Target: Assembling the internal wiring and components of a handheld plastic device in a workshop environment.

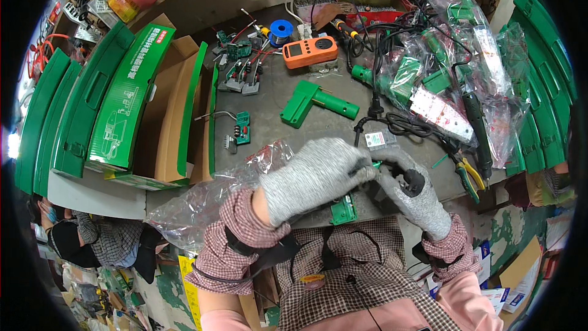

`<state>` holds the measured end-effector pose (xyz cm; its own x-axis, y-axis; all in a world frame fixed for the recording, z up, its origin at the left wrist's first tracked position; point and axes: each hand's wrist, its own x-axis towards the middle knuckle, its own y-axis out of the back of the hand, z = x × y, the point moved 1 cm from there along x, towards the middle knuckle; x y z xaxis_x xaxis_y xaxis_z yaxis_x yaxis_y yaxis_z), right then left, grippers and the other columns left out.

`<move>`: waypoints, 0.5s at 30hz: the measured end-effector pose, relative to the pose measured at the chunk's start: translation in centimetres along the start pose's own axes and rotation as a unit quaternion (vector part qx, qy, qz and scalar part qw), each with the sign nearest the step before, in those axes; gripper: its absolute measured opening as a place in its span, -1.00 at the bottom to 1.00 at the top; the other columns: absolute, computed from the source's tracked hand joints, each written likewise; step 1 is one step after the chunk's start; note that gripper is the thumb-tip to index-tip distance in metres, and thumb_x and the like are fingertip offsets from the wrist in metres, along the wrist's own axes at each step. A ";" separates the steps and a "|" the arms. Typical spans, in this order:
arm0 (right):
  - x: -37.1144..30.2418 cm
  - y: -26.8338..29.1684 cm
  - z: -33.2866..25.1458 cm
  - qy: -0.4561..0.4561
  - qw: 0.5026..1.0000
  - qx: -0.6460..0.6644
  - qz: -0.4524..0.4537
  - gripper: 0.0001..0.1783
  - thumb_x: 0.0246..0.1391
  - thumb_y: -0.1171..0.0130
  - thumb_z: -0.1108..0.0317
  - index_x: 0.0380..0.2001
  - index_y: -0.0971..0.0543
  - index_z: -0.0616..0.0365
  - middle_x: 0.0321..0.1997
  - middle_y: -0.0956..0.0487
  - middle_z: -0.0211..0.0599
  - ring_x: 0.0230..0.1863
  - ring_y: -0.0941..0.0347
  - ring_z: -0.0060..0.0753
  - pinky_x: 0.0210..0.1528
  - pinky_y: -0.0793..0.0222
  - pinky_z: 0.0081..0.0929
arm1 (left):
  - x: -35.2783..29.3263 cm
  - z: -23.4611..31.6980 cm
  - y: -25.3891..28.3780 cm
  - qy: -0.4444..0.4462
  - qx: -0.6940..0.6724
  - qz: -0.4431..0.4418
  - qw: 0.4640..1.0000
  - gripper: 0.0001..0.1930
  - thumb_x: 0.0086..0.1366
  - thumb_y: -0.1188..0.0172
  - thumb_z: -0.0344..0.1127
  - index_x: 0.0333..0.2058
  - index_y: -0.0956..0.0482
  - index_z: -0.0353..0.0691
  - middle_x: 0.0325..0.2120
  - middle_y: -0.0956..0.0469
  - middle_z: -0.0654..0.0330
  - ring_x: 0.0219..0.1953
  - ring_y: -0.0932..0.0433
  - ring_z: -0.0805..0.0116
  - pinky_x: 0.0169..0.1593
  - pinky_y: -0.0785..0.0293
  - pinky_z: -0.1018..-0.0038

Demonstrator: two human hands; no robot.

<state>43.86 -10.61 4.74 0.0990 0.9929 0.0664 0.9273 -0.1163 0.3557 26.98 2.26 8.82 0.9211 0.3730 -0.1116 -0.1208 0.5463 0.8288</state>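
Housing part in green plastic shows at the near edge of the bench, probably light and stiff; grip its sides. Your left hand and right hand curl, fingertips meeting; any hold is obscured

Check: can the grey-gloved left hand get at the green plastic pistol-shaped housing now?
Probably yes: the green plastic pistol-shaped housing lies just beyond the left hand, with nothing seen over it. That hand seems to meet the right hand, though, so may need to pull away first.
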 end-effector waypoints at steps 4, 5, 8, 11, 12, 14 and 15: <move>-0.4 1.3 2.7 -0.021 0.993 0.043 0.105 -0.76 0.24 -0.10 0.40 -0.08 -0.62 0.21 -0.19 -0.61 -0.15 -0.11 -0.55 -0.30 -0.01 -0.43 -0.38 | 0.1 -1.7 0.7 0.086 -0.011 0.042 0.995 -0.54 0.26 -0.32 0.10 -0.11 -0.64 -0.20 -0.40 -0.65 -0.03 -0.27 -0.67 0.05 -0.18 -0.55 0.22; -0.1 2.1 2.6 0.008 0.994 -0.025 0.109 -0.77 0.23 -0.09 0.41 -0.12 -0.63 0.24 -0.14 -0.63 -0.12 -0.08 -0.56 -0.26 0.02 -0.42 -0.37 | 0.3 -1.9 0.0 0.090 0.002 0.022 0.996 -0.50 0.25 -0.32 0.11 -0.08 -0.62 -0.20 -0.39 -0.64 -0.06 -0.25 -0.66 0.02 -0.15 -0.55 0.19; 0.2 2.6 3.8 0.041 0.991 -0.050 0.120 -0.77 0.22 -0.09 0.43 -0.12 -0.63 0.26 -0.12 -0.62 -0.10 -0.08 -0.56 -0.24 0.03 -0.41 -0.39 | 0.8 -1.9 -3.2 0.018 0.070 0.052 0.996 -0.46 0.24 -0.34 -0.03 0.09 -0.48 -0.20 -0.34 -0.60 -0.13 -0.22 -0.59 -0.18 -0.04 -0.50 -0.01; 0.3 3.6 3.7 0.039 0.990 -0.042 0.129 -0.77 0.19 -0.13 0.45 -0.11 -0.63 0.26 -0.14 -0.62 -0.10 -0.09 -0.57 -0.21 0.02 -0.43 -0.39 | 1.7 -2.7 -2.9 0.077 -0.097 0.015 0.992 -0.53 0.25 -0.30 -0.31 0.12 -0.45 -0.24 -0.33 -0.56 0.03 -0.25 -0.57 0.20 -0.07 -0.52 0.24; 0.1 3.9 3.8 0.034 0.990 -0.041 0.129 -0.77 0.19 -0.13 0.45 -0.11 -0.63 0.26 -0.14 -0.62 -0.10 -0.09 -0.57 -0.21 0.02 -0.43 -0.39 | 1.8 -3.0 -2.4 0.085 -0.210 0.013 0.974 -0.53 0.25 -0.28 -0.39 0.13 -0.45 -0.26 -0.33 -0.54 0.12 -0.26 -0.53 0.36 -0.08 -0.51 0.35; 0.1 4.3 3.8 0.045 0.991 -0.070 0.106 -0.76 0.16 -0.16 0.46 -0.11 -0.63 0.25 -0.16 -0.62 -0.09 -0.12 -0.59 -0.19 -0.02 -0.45 -0.37 | 2.4 -4.3 -2.6 0.084 -0.385 0.042 0.918 -0.56 0.25 -0.26 -0.44 0.12 -0.47 -0.34 -0.20 -0.54 0.25 -0.17 -0.49 0.48 0.02 -0.45 0.50; 0.1 4.2 3.4 0.056 0.988 -0.108 0.093 -0.79 0.15 -0.19 0.46 -0.14 -0.63 0.23 -0.18 -0.63 -0.08 -0.17 -0.60 -0.10 -0.08 -0.48 -0.32 | 3.0 -4.9 -1.9 0.092 -0.386 0.037 0.917 -0.57 0.25 -0.28 -0.42 0.10 -0.49 -0.33 -0.16 -0.56 0.23 -0.12 -0.50 0.47 0.05 -0.45 0.49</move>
<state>49.00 -10.86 3.06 0.2097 0.9460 0.2474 0.7972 -0.3119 0.5170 28.16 5.98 4.27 0.8302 0.5123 -0.2197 -0.4725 0.8559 0.2103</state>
